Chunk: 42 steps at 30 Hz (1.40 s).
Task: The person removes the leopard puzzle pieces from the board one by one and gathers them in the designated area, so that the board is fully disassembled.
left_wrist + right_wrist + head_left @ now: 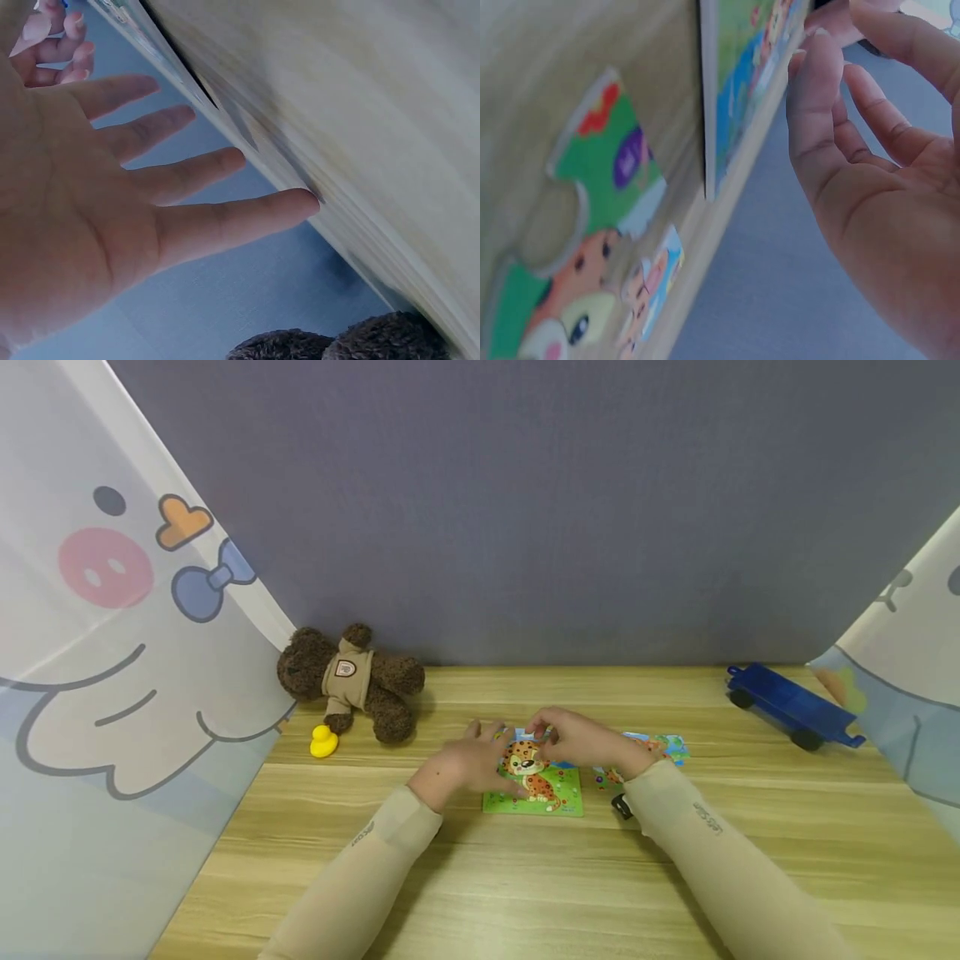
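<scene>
A flat jigsaw puzzle [536, 797] with a spotted leopard cub on green ground lies on the table. Over its left side my left hand [474, 764] is spread, palm down, fingers extended. My right hand [581, 741] hovers above the upper right part, fingers loosely bent, with a gap between thumb and forefinger. Nothing shows in either hand. Loose puzzle pieces [675, 746] lie right of the board, partly hidden by the right forearm. In the right wrist view, a green and orange piece [600, 180] and a smaller piece [664, 274] lie near the board's edge [709, 112].
A brown teddy bear [348, 672] in a beige shirt lies at the back left, with a yellow rubber duck [323, 742] beside it. At the back right stands a blue toy trailer [795, 702] with black wheels. A grey panel [510, 527] closes off the table's far edge.
</scene>
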Available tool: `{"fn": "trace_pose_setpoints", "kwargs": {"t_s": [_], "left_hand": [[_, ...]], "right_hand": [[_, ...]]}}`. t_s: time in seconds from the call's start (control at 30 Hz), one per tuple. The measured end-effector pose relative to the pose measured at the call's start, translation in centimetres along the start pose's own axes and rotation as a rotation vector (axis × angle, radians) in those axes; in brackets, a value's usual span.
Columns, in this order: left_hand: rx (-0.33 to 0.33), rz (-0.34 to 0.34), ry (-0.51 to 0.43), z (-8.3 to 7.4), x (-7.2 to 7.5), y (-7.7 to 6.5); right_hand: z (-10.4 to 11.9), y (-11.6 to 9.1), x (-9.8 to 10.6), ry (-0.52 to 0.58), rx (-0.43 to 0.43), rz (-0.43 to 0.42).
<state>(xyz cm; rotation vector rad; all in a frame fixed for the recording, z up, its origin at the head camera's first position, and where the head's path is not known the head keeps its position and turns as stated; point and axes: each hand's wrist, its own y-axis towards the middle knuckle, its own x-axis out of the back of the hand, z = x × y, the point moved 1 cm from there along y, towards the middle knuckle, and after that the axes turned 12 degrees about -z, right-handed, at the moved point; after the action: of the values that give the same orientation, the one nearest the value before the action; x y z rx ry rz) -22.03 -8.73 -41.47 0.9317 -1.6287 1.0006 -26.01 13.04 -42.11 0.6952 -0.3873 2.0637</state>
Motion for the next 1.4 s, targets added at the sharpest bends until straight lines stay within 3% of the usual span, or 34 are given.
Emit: {"fn": "trace_pose_setpoints", "kwargs": {"t_s": [0.27,0.8,1.1,1.4], "left_hand": [[0.009,-0.003,-0.016,0.2,-0.4,0.4],[0.037,0.012,0.045,-0.3,-0.3,0.2],[0.043,0.006,0.048,-0.5,-0.6,0.3],[0.044,0.005,0.051,-0.7,-0.3,0.5]], "right_hand": [[-0.4,0.5,-1.0,-0.036,-0.051,0.006],[-0.5,1.0,-1.8,-0.147,-0.034,0.031],[-0.5,0.8,-1.8,-0.158,-0.068,0.053],[-0.1,0.8,-1.6,-0.174,-0.030,0.052]]}}
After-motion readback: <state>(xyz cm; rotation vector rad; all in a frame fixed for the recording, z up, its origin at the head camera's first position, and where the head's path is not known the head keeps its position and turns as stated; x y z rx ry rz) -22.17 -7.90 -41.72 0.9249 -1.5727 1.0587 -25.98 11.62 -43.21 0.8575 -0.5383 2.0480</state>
